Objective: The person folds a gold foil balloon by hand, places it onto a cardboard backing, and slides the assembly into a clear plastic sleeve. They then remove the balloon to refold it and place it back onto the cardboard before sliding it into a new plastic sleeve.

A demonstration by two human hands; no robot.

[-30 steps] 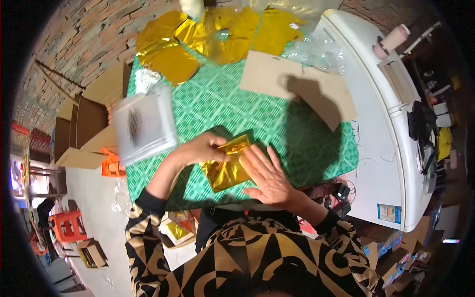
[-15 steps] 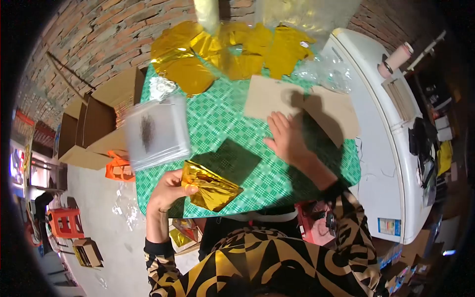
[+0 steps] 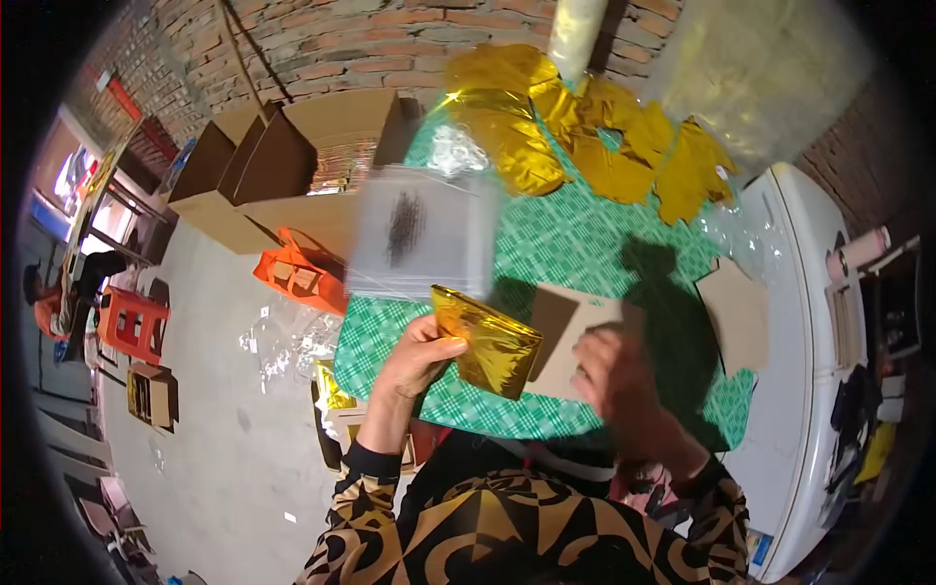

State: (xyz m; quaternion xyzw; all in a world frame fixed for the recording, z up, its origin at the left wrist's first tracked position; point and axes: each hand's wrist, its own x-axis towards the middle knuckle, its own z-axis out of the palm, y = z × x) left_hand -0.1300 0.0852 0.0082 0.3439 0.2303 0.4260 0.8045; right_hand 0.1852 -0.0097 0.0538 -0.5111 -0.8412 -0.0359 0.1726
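Observation:
My left hand (image 3: 417,359) is closed on a shiny gold foil bag (image 3: 487,351), thumb on the near side, holding it over the front edge of the table. The bag looks flat, its upper edge slanting down to the right. Just right of it, a tan cardboard sheet (image 3: 561,341) lies on the green checked tablecloth (image 3: 556,234). My right hand (image 3: 614,375) is over this sheet's right part, its fingers bent and smeared by motion. Whether they grip the sheet I cannot make out.
A stack of clear plastic sleeves (image 3: 439,234) lies at the table's left. Gold foil pieces (image 3: 507,127) spread along the back. Another cardboard piece (image 3: 736,317) is at right, beside a white fridge (image 3: 790,390). Open cartons (image 3: 292,214) and an orange bag (image 3: 297,273) stand left.
The view has swung left. The cardboard sheet has slid toward me along with my right hand, which lay spread on it before. My left hand still holds the foil bag, now closer to the sheet.

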